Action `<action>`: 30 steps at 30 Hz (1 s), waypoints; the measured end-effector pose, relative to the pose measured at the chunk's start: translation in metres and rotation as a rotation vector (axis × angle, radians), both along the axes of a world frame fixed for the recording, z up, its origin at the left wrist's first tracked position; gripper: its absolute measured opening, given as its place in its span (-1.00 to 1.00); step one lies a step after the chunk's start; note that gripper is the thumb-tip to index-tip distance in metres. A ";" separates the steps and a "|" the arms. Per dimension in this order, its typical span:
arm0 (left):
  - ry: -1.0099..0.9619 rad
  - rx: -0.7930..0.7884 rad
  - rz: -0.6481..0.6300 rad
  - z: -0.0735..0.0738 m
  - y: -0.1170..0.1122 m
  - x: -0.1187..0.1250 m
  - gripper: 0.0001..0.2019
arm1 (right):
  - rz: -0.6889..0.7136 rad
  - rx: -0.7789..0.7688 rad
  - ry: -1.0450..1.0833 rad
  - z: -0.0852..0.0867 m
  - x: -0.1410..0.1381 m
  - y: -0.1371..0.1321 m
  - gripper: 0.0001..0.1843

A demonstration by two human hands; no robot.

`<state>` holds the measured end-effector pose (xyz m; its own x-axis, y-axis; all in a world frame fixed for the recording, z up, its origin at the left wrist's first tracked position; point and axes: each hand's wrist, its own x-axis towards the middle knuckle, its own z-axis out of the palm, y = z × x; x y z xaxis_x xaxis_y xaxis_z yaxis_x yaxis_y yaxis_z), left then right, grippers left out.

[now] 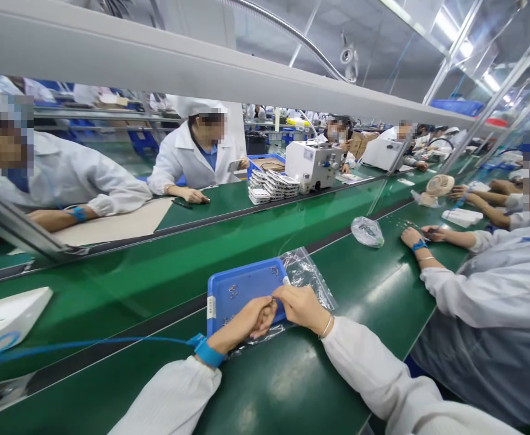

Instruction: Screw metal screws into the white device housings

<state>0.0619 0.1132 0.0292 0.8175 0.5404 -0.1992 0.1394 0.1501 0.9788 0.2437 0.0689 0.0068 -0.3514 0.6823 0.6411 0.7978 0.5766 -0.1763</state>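
Observation:
My left hand (252, 318) and my right hand (300, 307) meet over the near edge of a shallow blue tray (229, 281) on the green bench. Both hands are closed in a pinch, fingertips together on something too small to make out. A few tiny metal parts (233, 291) lie in the tray. A clear plastic bag (308, 275) lies under and to the right of the tray. A blue wrist strap (208, 352) sits on my left wrist, its blue cord (88, 343) running off to the left.
A co-worker's sleeve and hands (421, 238) rest on the bench at right, beside a crumpled clear bag (367, 232). Across the green conveyor (201, 241) sit other people, stacked white trays (271, 186) and a white machine (312, 164). A white object (6, 317) lies far left.

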 end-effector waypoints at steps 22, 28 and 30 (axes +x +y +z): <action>0.135 0.606 0.362 0.001 0.007 -0.009 -0.82 | -0.173 -0.176 0.004 -0.003 -0.014 0.009 -0.76; 0.155 0.720 0.353 -0.008 0.010 -0.009 -0.88 | -0.158 -0.349 -0.004 -0.001 -0.017 0.008 -0.72; 0.163 0.763 0.358 -0.009 0.010 -0.010 -0.90 | -0.149 -0.399 0.021 0.003 -0.018 0.006 -0.70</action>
<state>0.0518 0.1232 0.0202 0.5648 0.7945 0.2231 0.3572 -0.4791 0.8018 0.2255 0.0754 0.0098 -0.2193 0.9208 0.3224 0.8611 0.3380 -0.3798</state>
